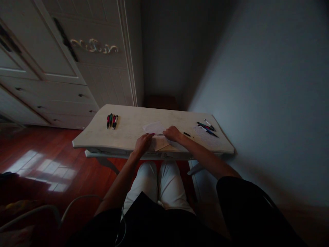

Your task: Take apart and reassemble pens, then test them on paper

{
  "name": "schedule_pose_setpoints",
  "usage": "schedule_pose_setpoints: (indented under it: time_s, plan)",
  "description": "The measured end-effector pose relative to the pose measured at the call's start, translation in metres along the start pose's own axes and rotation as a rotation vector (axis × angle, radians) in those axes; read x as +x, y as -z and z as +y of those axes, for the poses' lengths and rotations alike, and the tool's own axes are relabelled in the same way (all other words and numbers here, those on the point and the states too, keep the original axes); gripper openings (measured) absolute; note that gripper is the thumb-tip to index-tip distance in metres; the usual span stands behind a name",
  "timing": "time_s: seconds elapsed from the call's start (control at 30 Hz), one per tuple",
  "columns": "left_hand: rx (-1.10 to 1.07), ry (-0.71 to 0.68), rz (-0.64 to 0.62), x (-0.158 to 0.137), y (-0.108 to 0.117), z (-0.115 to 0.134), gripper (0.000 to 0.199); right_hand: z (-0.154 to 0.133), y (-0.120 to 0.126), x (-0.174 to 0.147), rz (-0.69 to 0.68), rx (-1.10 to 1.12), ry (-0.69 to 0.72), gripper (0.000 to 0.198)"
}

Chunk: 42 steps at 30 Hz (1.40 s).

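Note:
Over the near middle of the table, my left hand (144, 142) is closed on a red pen barrel (153, 134), mostly covered by the fingers. My right hand (172, 133) is closed too, pinching a thin dark rod (160, 134) that looks like a pen refill. The rod spans the small gap between both hands; whether its end sits inside the barrel I cannot tell. Sheets of paper (160, 142) lie beneath the hands. Just right of my right hand lies a black pen part (186, 134), with a tiny piece (193, 137) beside it.
Several pens (112, 121) stand in a row at the table's left. More pens (208, 128) lie loosely on a sheet (209, 139) at the right. The pale table (128, 116) stands between a white wardrobe (102, 79) and a wall (257, 103).

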<state>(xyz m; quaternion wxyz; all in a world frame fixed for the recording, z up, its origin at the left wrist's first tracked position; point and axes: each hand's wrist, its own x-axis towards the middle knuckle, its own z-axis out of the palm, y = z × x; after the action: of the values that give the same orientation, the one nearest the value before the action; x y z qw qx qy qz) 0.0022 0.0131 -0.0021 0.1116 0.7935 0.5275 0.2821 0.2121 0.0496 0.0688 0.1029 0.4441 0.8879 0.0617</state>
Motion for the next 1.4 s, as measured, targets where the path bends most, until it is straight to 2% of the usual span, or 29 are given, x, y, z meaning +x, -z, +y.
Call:
schedule_pose_setpoints:
  time_s: [0.1, 0.2, 0.27, 0.37, 0.5, 0.63, 0.8, 0.93, 1.07, 1.4]
  plan:
    - [-0.208, 0.012, 0.096, 0.0, -0.006, -0.007, 0.031, 0.003, 0.001, -0.008, 0.068, 0.012, -0.053, 0.025]
    - [-0.365, 0.032, 0.204, 0.002, -0.009, -0.014, 0.019, 0.004, -0.004, -0.022, 0.18, 0.079, -0.168, 0.026]
    - [-0.399, 0.038, 0.246, 0.004, -0.01, -0.016, 0.017, 0.004, -0.011, -0.031, 0.36, 0.398, -0.301, 0.018]
    - [-0.45, 0.028, 0.256, 0.008, -0.011, -0.016, 0.02, 0.0, -0.024, -0.041, 0.538, 0.87, -0.344, 0.014]
    - [-0.662, 0.057, 0.215, 0.014, -0.016, -0.011, 0.026, -0.011, -0.036, -0.05, 0.525, 1.254, -0.307, 0.016]
    - [-0.76, 0.1, 0.202, 0.016, -0.018, -0.007, 0.023, -0.019, -0.042, -0.054, 0.501, 1.455, -0.258, 0.021]
    - [-0.784, 0.138, 0.202, 0.014, -0.013, -0.004, 0.027, -0.024, -0.055, -0.052, 0.556, 1.414, -0.36, 0.026]
    - [-0.791, 0.17, 0.198, 0.012, -0.009, -0.002, 0.027, -0.028, -0.066, -0.051, 0.64, 1.313, -0.389, 0.024]
    - [-0.856, 0.191, 0.201, 0.009, -0.011, -0.001, 0.027, -0.03, -0.073, -0.053, 0.709, 1.316, -0.434, 0.025]
    - [-0.872, 0.21, 0.167, 0.006, -0.019, -0.002, 0.028, -0.026, -0.079, -0.061, 0.801, 1.294, -0.448, 0.021]
